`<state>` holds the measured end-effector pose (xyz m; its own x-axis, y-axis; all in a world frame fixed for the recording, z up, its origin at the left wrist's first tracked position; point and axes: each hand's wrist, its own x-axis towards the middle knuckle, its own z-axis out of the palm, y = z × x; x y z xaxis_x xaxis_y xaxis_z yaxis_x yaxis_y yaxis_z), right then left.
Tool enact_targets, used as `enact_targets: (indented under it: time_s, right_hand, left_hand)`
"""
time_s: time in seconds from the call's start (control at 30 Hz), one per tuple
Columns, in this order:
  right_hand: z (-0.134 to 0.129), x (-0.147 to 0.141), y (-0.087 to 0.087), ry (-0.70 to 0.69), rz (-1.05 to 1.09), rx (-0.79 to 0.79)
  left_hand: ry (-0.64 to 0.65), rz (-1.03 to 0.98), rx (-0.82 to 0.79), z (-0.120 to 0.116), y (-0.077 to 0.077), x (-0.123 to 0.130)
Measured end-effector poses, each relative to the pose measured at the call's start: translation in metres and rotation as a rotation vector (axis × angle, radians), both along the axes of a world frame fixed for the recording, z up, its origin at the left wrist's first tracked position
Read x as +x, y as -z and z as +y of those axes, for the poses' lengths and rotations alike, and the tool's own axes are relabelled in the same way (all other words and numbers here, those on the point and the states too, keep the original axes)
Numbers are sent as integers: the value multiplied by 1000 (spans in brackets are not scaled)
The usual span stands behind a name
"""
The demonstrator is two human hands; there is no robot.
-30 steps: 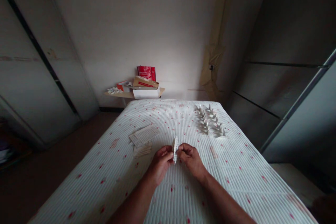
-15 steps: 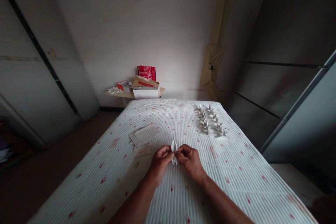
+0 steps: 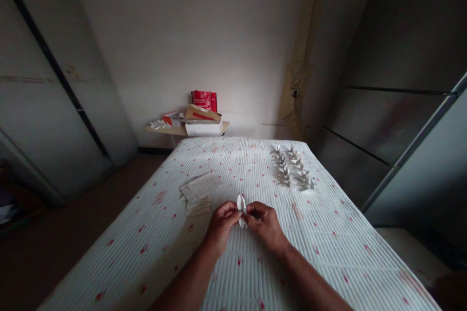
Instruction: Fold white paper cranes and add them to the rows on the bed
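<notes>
Left hand (image 3: 221,226) and right hand (image 3: 268,226) are both pinching the same little folded paper (image 3: 240,202), one from each side, fingertips nearly meeting. It's just below the middle of the frame, standing up on end with a pointed tip at the top, slightly spread so you can see between its sides. Fingers cover the rest, so I can't tell exactly what fold is going on.

Closest stuff around: some loose printed sheets (image 3: 200,187) overlapping at odd angles, up and left of the left hand, near it but not touching. Then up and right of the right hand you've got folded paper pieces (image 3: 286,173) with pointy bits sticking up, packed in two rough rows, so anything swinging to the upper right runs into those.

All of that's on a bed (image 3: 146,252) with a ribbed, red-spotted cover. Its far edge crosses mid-frame, and the sides spread out toward the bottom corners, with dark floor (image 3: 113,192) past the left one and dark cabinet panels (image 3: 379,121) rising past the right. Room-wise, a strip of cover runs straight up between the sheets and the rows, plus wide stretches either side of the forearms. Beyond the far edge, left of centre, a small surface (image 3: 175,130) carries a white box (image 3: 204,129), a cardboard box (image 3: 202,113) and a red bag (image 3: 202,99).
</notes>
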<state>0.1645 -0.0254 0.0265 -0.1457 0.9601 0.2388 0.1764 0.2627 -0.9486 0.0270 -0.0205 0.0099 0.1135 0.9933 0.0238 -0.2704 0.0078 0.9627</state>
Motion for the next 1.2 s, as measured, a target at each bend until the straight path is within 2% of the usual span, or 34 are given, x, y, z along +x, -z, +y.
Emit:
enact_targets:
  time_s: [0.17, 0.33, 0.7, 1.03, 1.2]
  right_hand:
    - [1, 1, 5, -27, 16, 10]
    - [0, 1, 1, -54, 61, -38]
    - [0, 1, 1, -11, 107, -73]
    - [4, 2, 2, -49, 94, -111]
    - [4, 2, 3, -66, 41, -125]
  left_hand:
    - [-15, 0, -2, 0, -1, 0]
    - [19, -1, 0, 0, 0, -1]
    - [46, -21, -7, 2, 1, -3]
    - [69, 110, 7, 1, -7, -5]
    - [37, 173, 15, 1, -7, -7]
